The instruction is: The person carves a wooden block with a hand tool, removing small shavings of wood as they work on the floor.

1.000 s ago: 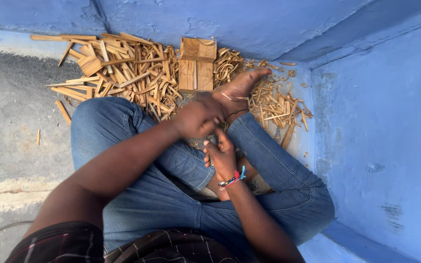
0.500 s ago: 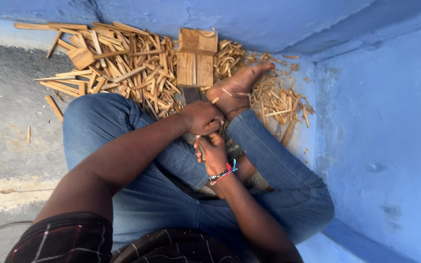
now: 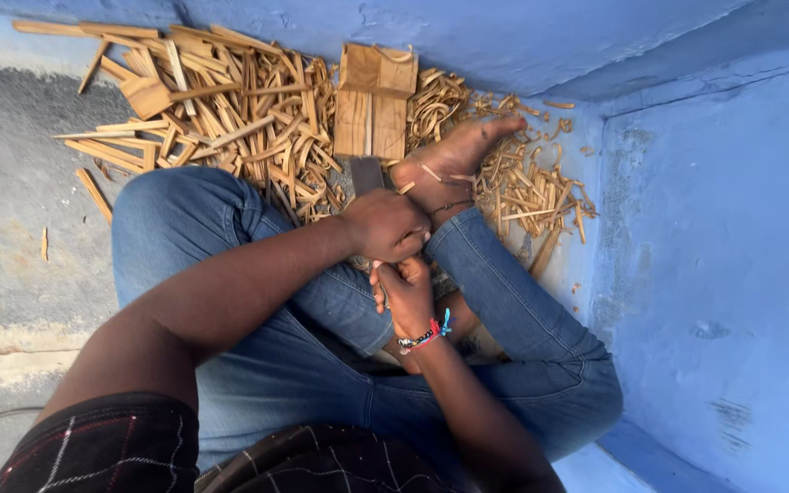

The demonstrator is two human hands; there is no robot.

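I sit cross-legged in blue jeans on the floor. My left hand (image 3: 385, 224) is closed over the near end of a flat grey blade (image 3: 367, 173), which points away toward an upright wooden block (image 3: 372, 100). My right hand (image 3: 405, 292), with a beaded bracelet at the wrist, is fisted just below the left and touches it. It grips a thin pale wood strip (image 3: 375, 271), most of it hidden by the fingers. My bare foot (image 3: 454, 164) rests right of the blade, among the splints.
A big pile of split wood strips and shavings (image 3: 221, 110) lies against the blue wall (image 3: 504, 36) ahead. More splints (image 3: 531, 201) lie beside the foot. A blue wall (image 3: 723, 274) closes the right side. Grey concrete floor (image 3: 20, 237) lies to the left.
Both hands stay pressed together over my lap and have shifted only slightly. The view has tilted, so the wood pile sits a little higher and further left.
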